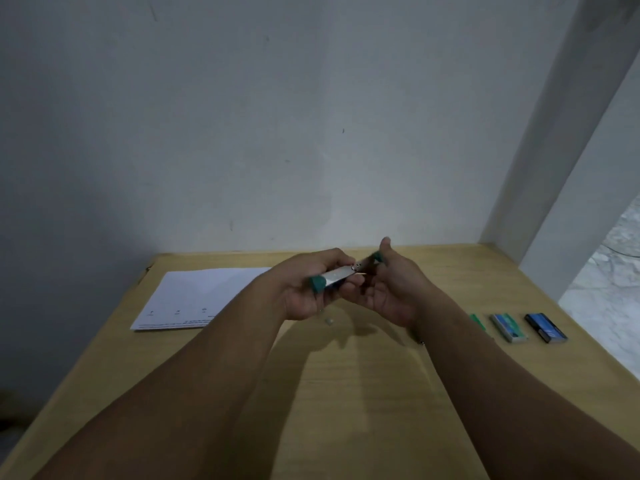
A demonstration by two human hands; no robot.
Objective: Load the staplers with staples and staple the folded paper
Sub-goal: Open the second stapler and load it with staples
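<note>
Above the wooden table [363, 393] both my hands hold a small green and silver stapler [334, 278], swung open. My left hand [308, 289] grips its green-tipped end, and my right hand [391, 289] holds the other green part near my thumb. The folded white paper [197, 296] lies flat at the table's back left, partly hidden behind my left forearm. A small pale bit [329, 320], perhaps staples, rests on the table under my hands. To the right lie a green item [478, 322] half hidden by my right forearm, a green staple box [508, 327] and a blue staple box [545, 327].
The table stands against a white wall [277, 133] at the back. A white pillar [568, 150] rises at the back right corner. The table's right edge drops off just beyond the blue box, with a marbled floor [609, 271] past it.
</note>
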